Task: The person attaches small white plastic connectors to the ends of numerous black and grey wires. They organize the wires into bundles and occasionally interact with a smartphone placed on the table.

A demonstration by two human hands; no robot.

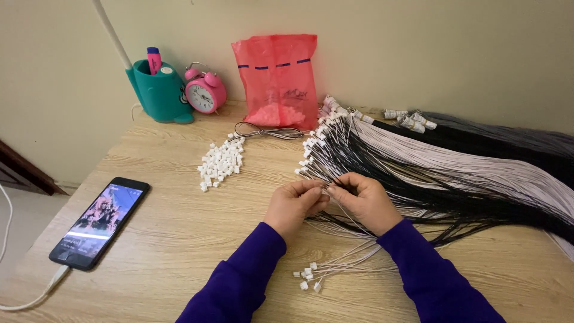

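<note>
My left hand (293, 204) and my right hand (362, 202) meet at the middle of the wooden desk (173, 239), fingertips pinched together on thin black and white wires and what seems a small white connector. A big bundle of black and white wires (454, 173) fans out to the right, its connector ends near my hands. A smaller group of finished wires with white connectors (326, 272) lies just below my wrists. A pile of loose white connectors (221, 162) sits to the upper left of my hands.
A smartphone (98, 222) with a lit screen and a white cable lies at the left. At the back stand a teal pen holder (158, 93), a pink alarm clock (205, 93) and a red plastic bag (278, 81) of connectors against the wall.
</note>
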